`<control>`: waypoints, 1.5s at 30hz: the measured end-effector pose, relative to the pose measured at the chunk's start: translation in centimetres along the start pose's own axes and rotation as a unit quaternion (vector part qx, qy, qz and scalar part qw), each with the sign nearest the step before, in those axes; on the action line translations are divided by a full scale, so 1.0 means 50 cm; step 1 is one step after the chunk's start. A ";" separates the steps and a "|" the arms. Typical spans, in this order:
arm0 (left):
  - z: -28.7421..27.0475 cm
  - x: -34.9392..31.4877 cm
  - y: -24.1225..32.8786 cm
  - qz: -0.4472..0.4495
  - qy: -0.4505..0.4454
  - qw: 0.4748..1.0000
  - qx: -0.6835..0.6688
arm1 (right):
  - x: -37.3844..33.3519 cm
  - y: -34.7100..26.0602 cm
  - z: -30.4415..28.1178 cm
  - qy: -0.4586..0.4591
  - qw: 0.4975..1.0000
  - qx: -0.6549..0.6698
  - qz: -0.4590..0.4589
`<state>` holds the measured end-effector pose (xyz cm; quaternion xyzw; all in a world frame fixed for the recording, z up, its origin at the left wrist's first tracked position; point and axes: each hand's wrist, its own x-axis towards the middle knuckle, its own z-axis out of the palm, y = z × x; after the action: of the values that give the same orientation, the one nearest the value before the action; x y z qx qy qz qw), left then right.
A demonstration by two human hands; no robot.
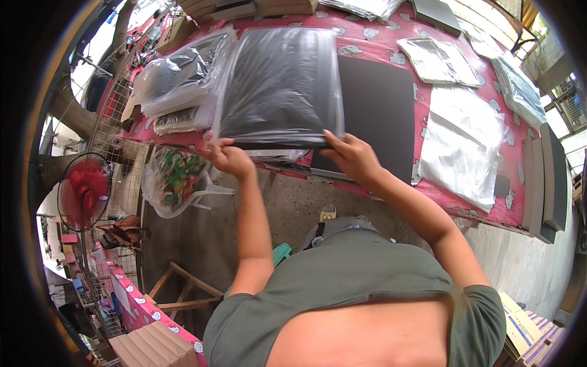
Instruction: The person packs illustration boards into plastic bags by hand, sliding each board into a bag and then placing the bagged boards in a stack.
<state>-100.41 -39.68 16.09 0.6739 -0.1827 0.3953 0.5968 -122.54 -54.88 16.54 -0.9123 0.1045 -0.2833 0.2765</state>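
Note:
A large clear plastic bag (pixel 278 82) with a flat black sheet inside lies at the near edge of the table. My left hand (pixel 231 158) pinches its near left corner. At the near right corner, my right hand (pixel 354 156) is closed on the same edge, thumb and fingers on the plastic. Right of the bag lies a stack of bare dark grey boards (pixel 380 116), partly under the bag's right side. To the left, a pile of bagged black sheets (pixel 177 76) sits beside it. What the curled fingers do under the edge is hidden.
The table has a pink patterned cover (pixel 361 40). White plastic bags (pixel 461 147) lie at the right, with more packs (pixel 439 60) behind. Grey boards (pixel 553 177) stand at the right end. Below the table's left part are a bag-lined basket (pixel 174 180) and a red fan (pixel 84 191).

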 end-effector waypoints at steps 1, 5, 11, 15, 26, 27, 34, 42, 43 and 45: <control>-0.005 0.028 -0.049 -0.007 -0.011 0.999 0.036 | 0.045 -0.012 0.036 -0.007 1.000 -0.007 -0.016; -0.057 0.104 -0.228 -0.042 -0.142 0.977 0.152 | 0.137 -0.056 0.172 -0.120 0.993 -0.006 -0.003; -0.013 -0.082 -0.152 -0.078 -0.208 0.942 0.253 | 0.128 -0.034 0.217 -0.197 0.978 0.006 0.067; -0.057 -0.163 -0.193 -0.018 -0.286 0.908 0.305 | 0.094 -0.107 0.047 -0.197 0.980 0.028 0.005; 0.043 -0.167 0.145 0.014 -0.335 0.941 -0.053 | -0.439 0.271 -0.364 0.075 0.788 -0.386 0.474; 0.062 -0.185 0.193 0.015 -0.393 0.910 -0.129 | -0.426 0.255 -0.350 0.146 0.804 -0.398 0.417; 0.090 -0.197 0.436 0.139 -0.769 0.544 -0.307 | -0.165 -0.086 -0.319 0.006 0.988 0.063 0.139; 0.135 -0.187 0.400 -0.213 -0.653 0.609 -0.397 | -0.192 0.019 -0.419 0.119 0.962 0.012 0.247; 0.134 -0.195 0.409 -0.257 -0.619 0.621 -0.407 | -0.192 0.031 -0.421 0.164 0.959 0.021 0.232; 0.119 -0.194 0.450 -0.379 -0.561 0.599 -0.428 | -0.188 0.037 -0.423 0.183 0.963 0.011 0.198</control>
<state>-120.72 -52.49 23.80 0.4387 -0.3582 -0.4454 0.6934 -142.42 -62.57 25.67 -0.8028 0.3287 -0.3861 0.3136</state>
